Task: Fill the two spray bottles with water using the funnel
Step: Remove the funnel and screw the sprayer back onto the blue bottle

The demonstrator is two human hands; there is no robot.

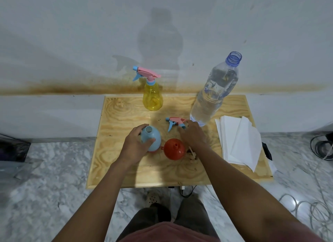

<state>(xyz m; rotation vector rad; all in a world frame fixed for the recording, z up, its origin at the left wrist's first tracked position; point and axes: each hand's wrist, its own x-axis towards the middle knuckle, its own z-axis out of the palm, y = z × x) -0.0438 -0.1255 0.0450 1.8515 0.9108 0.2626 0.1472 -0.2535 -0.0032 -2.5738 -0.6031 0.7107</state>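
Note:
A light blue spray bottle [153, 138] stands uncapped at the middle of the wooden table [115, 151], and my left hand [134, 144] is wrapped around its body. Its pink and blue spray head [174, 123] lies on the table just behind, with the fingers of my right hand [192, 134] resting on its cap end. A red funnel [174, 148] lies upside down, spout up, between my two hands. At the back stands a yellow spray bottle [152, 95] with its spray head screwed on. A large clear water bottle [214, 92], open and partly full, stands at the back right.
A stack of white paper towels [239, 142] covers the table's right side. A small wooden piece [192, 154] lies beside the funnel. Cables [306, 209] lie on the marble floor to the right, a dark object [12, 148] sits at the left, and a white wall rises behind the table.

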